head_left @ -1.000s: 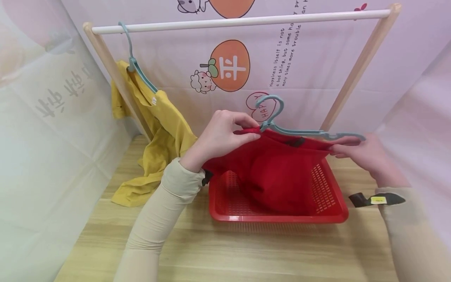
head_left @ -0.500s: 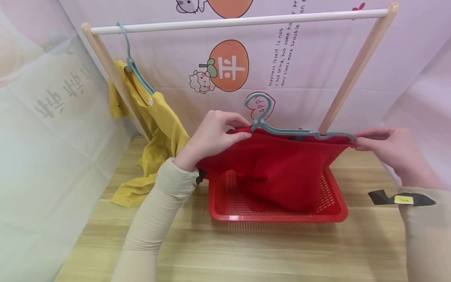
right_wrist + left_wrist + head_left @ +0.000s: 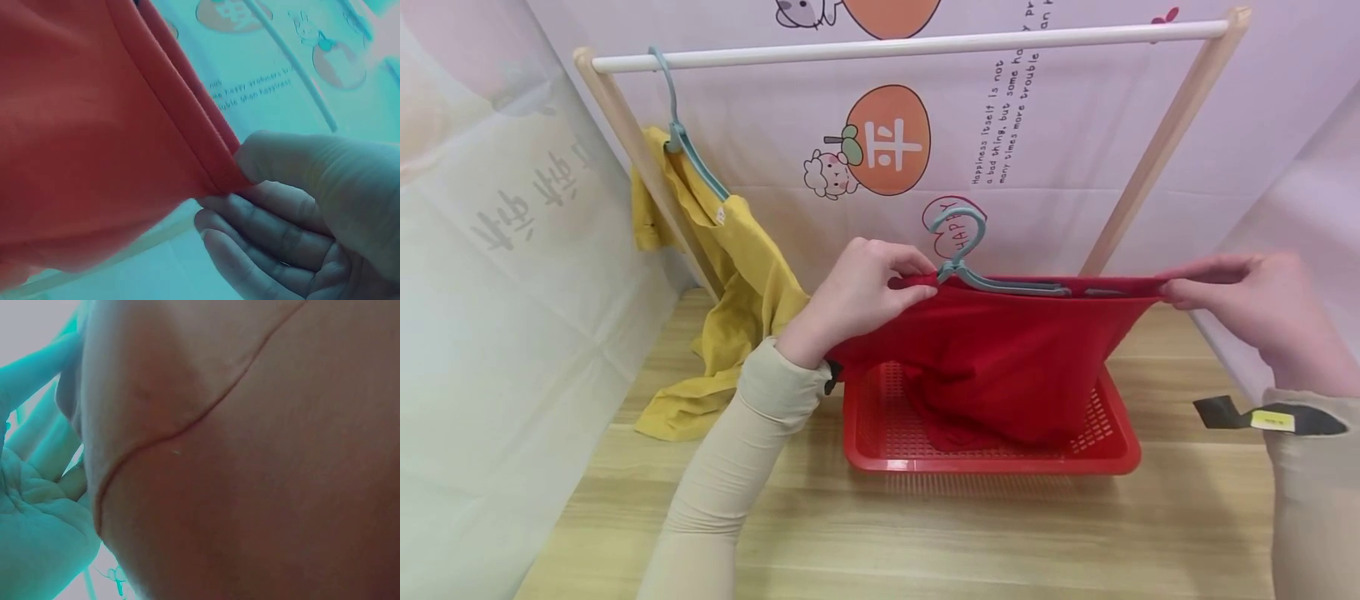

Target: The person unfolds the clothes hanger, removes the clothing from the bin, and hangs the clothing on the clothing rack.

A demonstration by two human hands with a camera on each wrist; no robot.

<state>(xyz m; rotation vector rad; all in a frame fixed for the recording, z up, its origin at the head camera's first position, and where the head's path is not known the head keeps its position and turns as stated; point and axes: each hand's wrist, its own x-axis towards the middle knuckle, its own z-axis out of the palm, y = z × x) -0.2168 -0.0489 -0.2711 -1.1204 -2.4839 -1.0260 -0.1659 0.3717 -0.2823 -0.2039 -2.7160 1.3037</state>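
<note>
A red shirt (image 3: 1015, 358) is stretched between both hands, its neck opening drawn into a long slit. My left hand (image 3: 865, 287) pinches the left end of the opening, right by the base of a blue-green hanger (image 3: 1011, 287). The hanger's hook points up, and its right arm lies inside the neckline, with the tip covered by cloth. At the opening's right end, my right hand (image 3: 1262, 300) pinches the edge between thumb and fingers; the right wrist view shows this hemmed edge (image 3: 169, 94) closely. Red cloth fills most of the left wrist view, beside the left palm (image 3: 44, 531).
Under the shirt stands a red plastic basket (image 3: 992, 465), the shirt's lower part hanging into it. Behind is a rack with a white rail (image 3: 910, 48) and wooden posts. A yellow shirt (image 3: 752, 250) hangs on another hanger at the left, its lower part on the wooden table (image 3: 925, 542).
My right hand has moved right and slightly up, pulling the neckline out wide. The hanger's right arm, earlier lying above the cloth edge, is now inside the opening. My left hand has barely moved.
</note>
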